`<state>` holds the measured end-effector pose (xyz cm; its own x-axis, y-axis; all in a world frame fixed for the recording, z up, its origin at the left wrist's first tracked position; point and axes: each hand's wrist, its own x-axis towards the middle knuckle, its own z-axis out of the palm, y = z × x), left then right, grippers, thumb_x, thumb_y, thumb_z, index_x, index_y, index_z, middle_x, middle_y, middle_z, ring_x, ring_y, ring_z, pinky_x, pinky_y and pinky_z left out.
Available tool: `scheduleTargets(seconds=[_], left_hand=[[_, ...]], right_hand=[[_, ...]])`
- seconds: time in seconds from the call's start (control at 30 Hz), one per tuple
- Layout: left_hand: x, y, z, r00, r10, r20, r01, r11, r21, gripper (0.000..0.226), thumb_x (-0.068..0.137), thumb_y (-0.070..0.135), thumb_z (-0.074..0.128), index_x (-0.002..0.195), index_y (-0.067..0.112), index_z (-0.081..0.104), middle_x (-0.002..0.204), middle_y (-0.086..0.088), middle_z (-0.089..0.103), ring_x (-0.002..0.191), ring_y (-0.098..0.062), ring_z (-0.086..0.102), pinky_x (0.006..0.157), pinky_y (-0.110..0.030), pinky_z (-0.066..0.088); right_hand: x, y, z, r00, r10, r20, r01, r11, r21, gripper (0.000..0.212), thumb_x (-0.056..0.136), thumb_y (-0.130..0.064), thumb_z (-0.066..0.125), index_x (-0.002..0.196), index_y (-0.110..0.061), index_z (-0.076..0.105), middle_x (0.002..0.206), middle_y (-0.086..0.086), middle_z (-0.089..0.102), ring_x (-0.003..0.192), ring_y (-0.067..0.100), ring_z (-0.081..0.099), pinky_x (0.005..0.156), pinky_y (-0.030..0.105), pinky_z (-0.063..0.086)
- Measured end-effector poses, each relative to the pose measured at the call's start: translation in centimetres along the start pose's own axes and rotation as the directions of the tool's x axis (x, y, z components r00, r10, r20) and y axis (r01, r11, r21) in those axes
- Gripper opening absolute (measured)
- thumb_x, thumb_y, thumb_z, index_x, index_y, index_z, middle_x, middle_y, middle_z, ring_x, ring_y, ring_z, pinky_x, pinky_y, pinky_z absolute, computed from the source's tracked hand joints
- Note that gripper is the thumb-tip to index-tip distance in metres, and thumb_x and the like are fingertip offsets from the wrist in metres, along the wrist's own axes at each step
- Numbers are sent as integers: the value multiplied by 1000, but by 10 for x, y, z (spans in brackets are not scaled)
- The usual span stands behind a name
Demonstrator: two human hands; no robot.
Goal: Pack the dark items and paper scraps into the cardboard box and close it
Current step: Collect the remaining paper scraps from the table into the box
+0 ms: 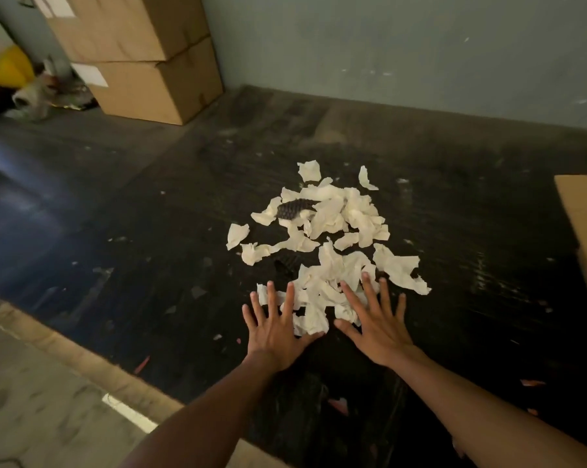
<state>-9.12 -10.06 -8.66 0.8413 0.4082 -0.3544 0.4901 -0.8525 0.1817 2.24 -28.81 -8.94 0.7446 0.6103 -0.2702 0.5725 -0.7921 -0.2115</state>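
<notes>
My left hand (274, 329) and right hand (376, 322) lie flat, fingers spread, gripping nothing, bracketing the near edge of the torn cream paper scraps (325, 238) at frame centre. Dark textured item (293, 209) half-buried beyond. Tan cardboard box (586, 224) at right edge, nearer right hand.

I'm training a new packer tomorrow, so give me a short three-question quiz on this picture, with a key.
1. True or false: both the left hand and the right hand are spread flat, fingers splayed, at the near edge of the pile of torn white paper scraps.
2. Where does the dark, textured item lie? A) among the far scraps B) under the left hand C) on the stacked brown cardboard boxes
3. Fill in: a tan cardboard edge shows at the picture's ____ side.

Key: 1 true; 2 A; 3 right
</notes>
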Motion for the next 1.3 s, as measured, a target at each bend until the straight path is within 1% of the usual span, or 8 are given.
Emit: scheduleTargets(seconds=[0.17, 0.4, 0.5, 0.67, 0.87, 1.03, 1.17, 1.3], left_hand=[[33, -12, -35, 989, 145, -2, -145, 989, -22, 122, 59, 97, 35, 141, 40, -35, 154, -8, -37, 139, -41, -31, 114, -63, -10], [62, -63, -56, 928, 361, -92, -365, 931, -26, 109, 66, 95, 31, 146, 45, -23, 154, 2, -38, 138, -29, -39, 113, -61, -15], [87, -69, -61, 973, 148, -175, -184, 960, -213, 97, 72, 90, 20, 149, 44, -18, 157, -1, -33, 142, -32, -32, 114, -58, -12], [125, -54, -70, 994, 56, -93, -81, 953, -292, 97, 76, 86, 18, 152, 33, -12, 162, -8, -15, 147, -34, -15, 116, -59, -8], [116, -48, -71, 952, 277, -132, -295, 944, -146, 81, 86, 77, 18, 153, 35, 1, 159, -5, 20, 146, -28, 15, 118, -52, 16], [146, -59, -108, 881, 303, -364, -366, 923, -118, 76, 84, 73, 15, 148, 34, 25, 140, -5, 38, 124, -21, 32, 106, -45, 33], [204, -44, -150, 859, 328, -394, -420, 891, -174, 70, 89, 68, 25, 149, 32, 25, 151, -5, 28, 138, -25, 24, 112, -50, 26], [275, -14, -178, 892, 348, -287, -415, 884, -216, 68, 94, 63, 32, 152, 30, 18, 161, -4, 15, 147, -27, 12, 116, -55, 19]], right_hand=[[20, -8, -20, 944, -69, -324, 115, 986, 124, 63, 90, -69, 28, 147, -44, 18, 160, -2, 15, 146, 25, 12, 115, 55, 18], [37, 27, -39, 680, 461, -570, -240, 875, 421, 56, 91, -57, 34, 137, -27, 39, 131, 12, 42, 117, 29, 41, 94, 43, 35], [51, 39, -33, 715, 638, -287, -440, 729, 525, 64, 94, -61, 29, 150, -33, 17, 158, 9, 16, 143, 34, 17, 114, 53, 19], [67, 20, -29, 857, 507, -97, -374, 740, 558, 62, 96, -58, 22, 152, -32, 13, 162, 0, 7, 148, 25, 1, 119, 50, 3], [59, -23, -22, 926, 352, -137, -225, 806, 548, 52, 95, -59, 26, 138, -36, 45, 148, -6, 40, 147, 22, 16, 119, 50, 14], [76, -29, -49, 784, 410, -466, -193, 875, 444, 41, 91, -54, 40, 107, -30, 68, 101, -7, 49, 98, 11, 46, 88, 37, 41], [120, -23, -93, 706, 461, -538, -161, 844, 512, 31, 95, -41, 43, 116, -25, 60, 117, -1, 51, 113, 17, 45, 96, 36, 38], [183, 4, -130, 801, 432, -415, -190, 841, 507, 43, 98, -45, 37, 136, -29, 46, 146, 1, 38, 135, 20, 32, 110, 44, 30]])
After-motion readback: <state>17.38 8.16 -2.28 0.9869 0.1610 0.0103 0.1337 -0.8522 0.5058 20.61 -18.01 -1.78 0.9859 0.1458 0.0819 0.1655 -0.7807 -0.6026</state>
